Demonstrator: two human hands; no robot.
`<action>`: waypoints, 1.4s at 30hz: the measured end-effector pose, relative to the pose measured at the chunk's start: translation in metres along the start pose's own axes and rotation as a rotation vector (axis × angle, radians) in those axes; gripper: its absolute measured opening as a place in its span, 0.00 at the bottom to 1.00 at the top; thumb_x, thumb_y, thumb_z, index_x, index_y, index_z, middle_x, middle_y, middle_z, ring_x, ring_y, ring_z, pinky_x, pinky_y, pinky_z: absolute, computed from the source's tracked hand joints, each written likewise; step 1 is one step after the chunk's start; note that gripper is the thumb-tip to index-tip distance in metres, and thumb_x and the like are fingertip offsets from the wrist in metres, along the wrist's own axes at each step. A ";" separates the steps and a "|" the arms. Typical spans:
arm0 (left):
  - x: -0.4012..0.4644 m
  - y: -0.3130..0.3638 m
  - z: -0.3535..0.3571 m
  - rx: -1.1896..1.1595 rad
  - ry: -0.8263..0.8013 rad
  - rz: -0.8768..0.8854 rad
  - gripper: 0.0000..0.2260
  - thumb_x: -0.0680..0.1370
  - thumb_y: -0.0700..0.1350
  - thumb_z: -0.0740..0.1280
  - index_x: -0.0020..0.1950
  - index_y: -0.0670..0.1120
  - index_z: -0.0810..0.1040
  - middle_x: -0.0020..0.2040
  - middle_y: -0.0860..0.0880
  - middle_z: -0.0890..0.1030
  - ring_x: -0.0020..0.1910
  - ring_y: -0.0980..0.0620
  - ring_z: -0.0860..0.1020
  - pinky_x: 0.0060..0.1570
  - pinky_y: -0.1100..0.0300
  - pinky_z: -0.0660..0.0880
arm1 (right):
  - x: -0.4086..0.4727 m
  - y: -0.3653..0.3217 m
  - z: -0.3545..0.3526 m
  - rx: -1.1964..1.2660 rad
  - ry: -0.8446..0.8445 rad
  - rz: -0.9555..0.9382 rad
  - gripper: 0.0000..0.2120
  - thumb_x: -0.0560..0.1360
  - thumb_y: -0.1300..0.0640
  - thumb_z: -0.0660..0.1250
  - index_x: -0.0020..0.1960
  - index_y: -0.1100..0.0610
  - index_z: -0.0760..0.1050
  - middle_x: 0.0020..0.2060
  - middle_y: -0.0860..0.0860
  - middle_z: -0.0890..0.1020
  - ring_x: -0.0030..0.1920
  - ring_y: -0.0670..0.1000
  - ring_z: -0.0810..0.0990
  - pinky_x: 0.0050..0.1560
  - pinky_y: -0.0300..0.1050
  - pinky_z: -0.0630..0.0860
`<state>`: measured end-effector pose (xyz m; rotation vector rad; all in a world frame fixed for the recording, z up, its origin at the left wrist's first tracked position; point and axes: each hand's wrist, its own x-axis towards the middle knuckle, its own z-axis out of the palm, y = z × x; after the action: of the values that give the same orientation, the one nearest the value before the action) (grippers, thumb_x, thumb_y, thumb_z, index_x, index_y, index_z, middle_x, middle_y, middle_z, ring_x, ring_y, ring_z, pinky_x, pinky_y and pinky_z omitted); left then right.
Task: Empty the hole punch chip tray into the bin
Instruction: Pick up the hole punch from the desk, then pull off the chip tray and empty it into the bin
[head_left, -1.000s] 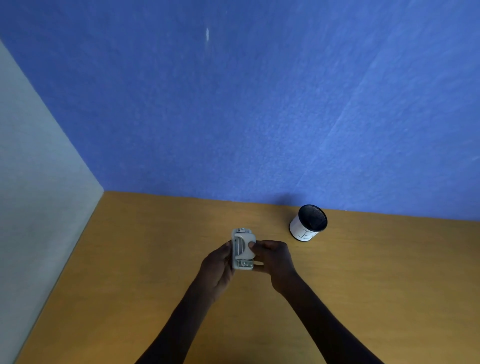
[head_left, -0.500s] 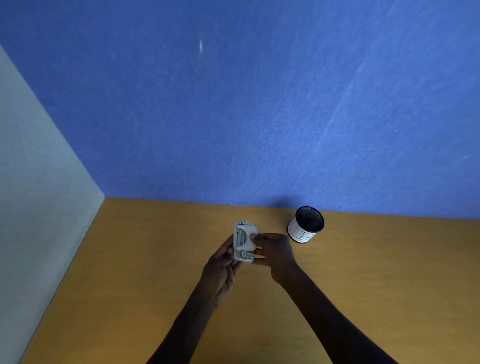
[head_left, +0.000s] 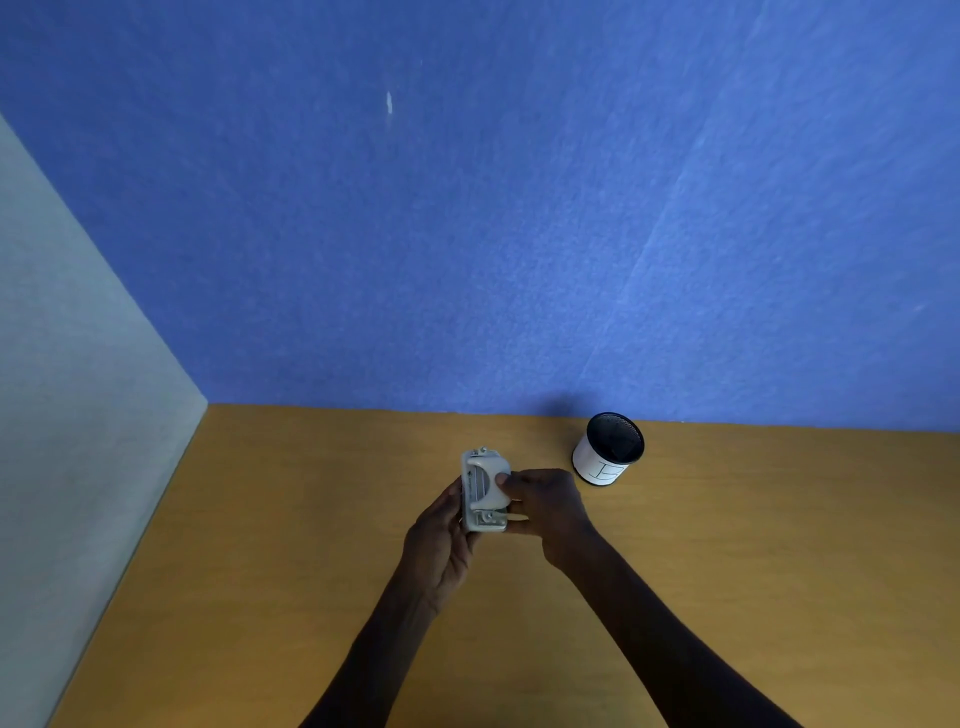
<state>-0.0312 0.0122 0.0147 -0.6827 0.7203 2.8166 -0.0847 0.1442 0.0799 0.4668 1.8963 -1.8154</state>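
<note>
From the head camera we see a grey hole punch (head_left: 484, 491) held up above the tan wooden counter (head_left: 260, 571), roughly at the middle of the view and standing on end, its long side running away from us. Our left hand (head_left: 441, 540) cups it from the left and from underneath, the fingers wrapped behind the body so that its grip is pressed onto the hole punch. Our right hand (head_left: 545, 506) comes in from the right, its grip pinching the same hole punch: the thumb (head_left: 503, 479) lies on the pale rounded lever face, and the other fingers curl against the right edge near the lower end. We cannot tell whether the chip tray is on or partly off, since the hands cover that side.

The bin (head_left: 608, 456), a small white cylinder with a dark mesh inside, stands on the counter to the right of the hands and a little farther back, near but apart from the right hand, close to the blue felt wall (head_left: 519, 234). It leans slightly toward us, showing its mouth. A pale grey panel (head_left: 67, 441) closes the counter on the left.
</note>
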 end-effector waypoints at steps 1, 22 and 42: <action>0.002 0.001 0.001 -0.018 0.008 0.000 0.14 0.80 0.43 0.61 0.59 0.37 0.79 0.50 0.40 0.85 0.48 0.47 0.85 0.40 0.59 0.82 | -0.001 0.002 0.001 -0.015 -0.018 -0.005 0.06 0.75 0.62 0.72 0.48 0.66 0.82 0.45 0.64 0.86 0.44 0.61 0.88 0.41 0.56 0.85; 0.011 -0.002 -0.010 -0.043 0.101 -0.040 0.11 0.78 0.43 0.64 0.49 0.38 0.84 0.43 0.42 0.86 0.38 0.49 0.85 0.33 0.59 0.82 | 0.004 0.007 -0.001 -0.133 -0.038 0.075 0.04 0.77 0.60 0.70 0.49 0.59 0.83 0.54 0.57 0.83 0.57 0.56 0.81 0.60 0.58 0.79; 0.007 0.001 -0.016 -0.091 0.239 -0.045 0.11 0.83 0.42 0.57 0.57 0.38 0.76 0.41 0.44 0.87 0.38 0.50 0.86 0.31 0.60 0.81 | 0.013 0.021 -0.039 0.293 -0.475 0.332 0.11 0.71 0.55 0.73 0.50 0.59 0.82 0.45 0.55 0.83 0.44 0.52 0.78 0.44 0.47 0.71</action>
<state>-0.0317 0.0035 -0.0006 -1.0514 0.6049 2.7694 -0.0874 0.1831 0.0557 0.3758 1.1703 -1.7859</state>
